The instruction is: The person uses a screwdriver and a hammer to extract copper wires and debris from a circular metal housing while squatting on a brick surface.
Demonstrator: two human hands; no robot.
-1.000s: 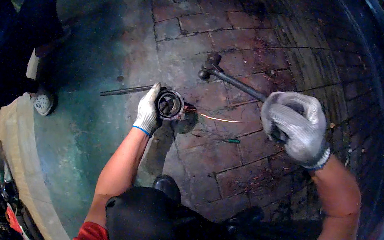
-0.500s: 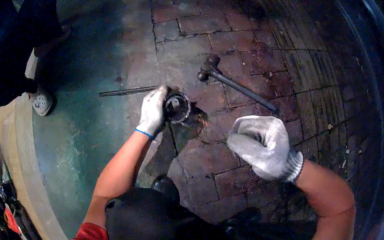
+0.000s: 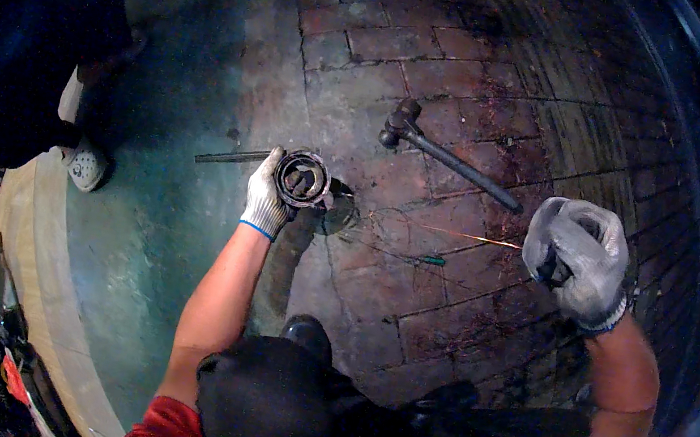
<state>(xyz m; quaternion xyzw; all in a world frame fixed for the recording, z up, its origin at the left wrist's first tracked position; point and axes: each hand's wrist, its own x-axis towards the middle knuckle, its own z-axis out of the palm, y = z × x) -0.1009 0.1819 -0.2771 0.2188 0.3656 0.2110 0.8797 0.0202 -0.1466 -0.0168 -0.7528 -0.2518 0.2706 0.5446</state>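
My left hand [image 3: 265, 197], in a white glove with a blue cuff, grips the rim of a round metal ring-shaped part [image 3: 303, 178] that stands tilted on the floor. My right hand [image 3: 578, 255], in a grey glove, is raised at the right and closed in a fist around a short dark tool, most of it hidden by the fingers. A hammer [image 3: 450, 157] with a long dark handle lies on the brick floor between the two hands, its handle end close to my right hand.
A thin metal rod [image 3: 228, 155] lies left of the ring. A thin orange rod [image 3: 474, 237] and a small green piece [image 3: 432, 260] lie on the bricks. Another person's dark leg and light shoe [image 3: 86, 166] stand at the left by a concrete kerb [image 3: 27, 261].
My right hand swung in toward the ring half a second ago and has moved back out to the right. My left hand stays on the ring.
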